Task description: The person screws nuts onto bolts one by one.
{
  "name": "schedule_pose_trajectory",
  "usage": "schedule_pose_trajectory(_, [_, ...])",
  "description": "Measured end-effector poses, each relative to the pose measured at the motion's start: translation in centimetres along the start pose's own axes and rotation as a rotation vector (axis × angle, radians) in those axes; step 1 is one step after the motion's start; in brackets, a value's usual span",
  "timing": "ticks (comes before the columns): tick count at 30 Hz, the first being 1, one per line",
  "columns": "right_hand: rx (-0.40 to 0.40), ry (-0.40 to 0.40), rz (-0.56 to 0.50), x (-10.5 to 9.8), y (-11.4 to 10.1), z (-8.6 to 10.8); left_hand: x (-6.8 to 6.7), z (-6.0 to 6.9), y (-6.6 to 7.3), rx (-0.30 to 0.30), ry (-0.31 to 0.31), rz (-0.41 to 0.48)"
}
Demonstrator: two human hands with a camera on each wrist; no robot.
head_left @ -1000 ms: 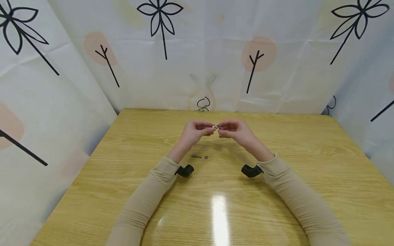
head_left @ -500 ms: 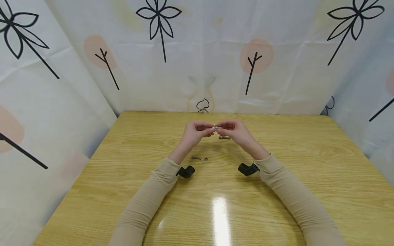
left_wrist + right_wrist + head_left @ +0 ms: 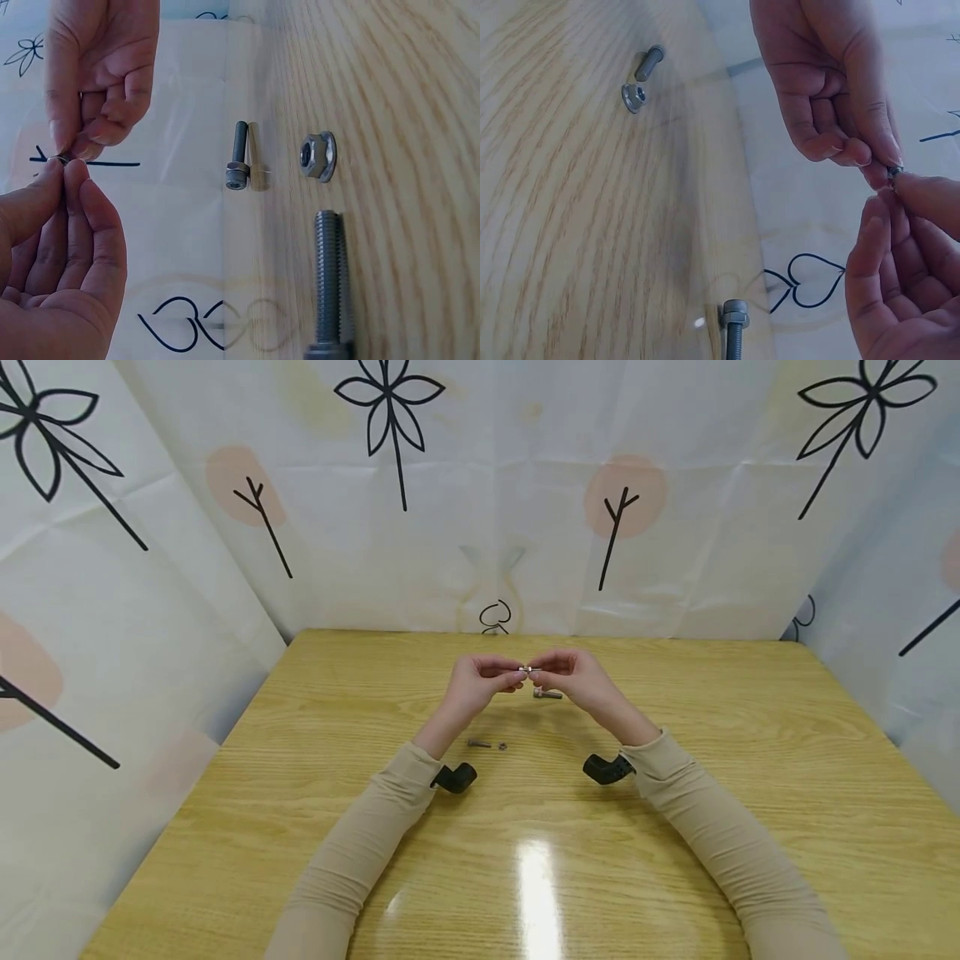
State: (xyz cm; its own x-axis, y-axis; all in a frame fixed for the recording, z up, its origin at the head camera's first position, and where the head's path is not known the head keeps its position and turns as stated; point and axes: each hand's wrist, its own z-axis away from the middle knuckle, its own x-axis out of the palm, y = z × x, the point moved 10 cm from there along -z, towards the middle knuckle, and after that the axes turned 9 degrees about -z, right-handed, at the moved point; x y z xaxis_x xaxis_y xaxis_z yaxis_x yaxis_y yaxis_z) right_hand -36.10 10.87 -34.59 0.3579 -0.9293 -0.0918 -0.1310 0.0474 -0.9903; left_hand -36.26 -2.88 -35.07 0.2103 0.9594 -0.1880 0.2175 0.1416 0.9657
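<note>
Above the far part of the table, my left hand (image 3: 474, 683) and my right hand (image 3: 576, 678) meet at their fingertips. Between them is a small silver bolt (image 3: 527, 669); its head end lies toward the left fingers. The right thumb and fingers pinch what looks like a nut (image 3: 895, 172) on it, largely covered. Below the hands lies another bolt (image 3: 547, 694), with a nut up against its head in the left wrist view. Nearer me, a loose bolt (image 3: 479, 743) and a flange nut (image 3: 502, 747) lie side by side, apart.
The wooden table (image 3: 375, 710) ends at a white printed cloth (image 3: 450, 543) behind it, with more cloth at both sides. Black wrist devices (image 3: 455, 777) stick out from under both beige sleeves. Light reflects off the near tabletop.
Both hands stay nearly in place at the bolt, with slight shifts of the right fingers. The right forearm has moved a little left, and the bolt below shows more fully.
</note>
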Motion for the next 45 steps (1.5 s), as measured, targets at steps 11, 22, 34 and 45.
schedule_pose_trajectory(11, [-0.013,0.012,0.009,-0.1,-0.25,0.12,-0.01,-0.05,-0.11,-0.012,-0.008,0.018])
schedule_pose_trajectory(22, [0.014,0.003,0.016,0.06,0.14,0.07,0.1,-0.15,-0.41,-0.012,0.01,0.023])
schedule_pose_trajectory(34, [0.006,-0.007,0.006,0.23,0.49,-0.01,-0.02,-0.16,-0.74,-0.026,0.002,0.024])
schedule_pose_trajectory(45, [-0.001,0.004,0.002,0.51,0.44,-0.13,-0.26,-0.18,-0.66,-0.031,0.0,0.02])
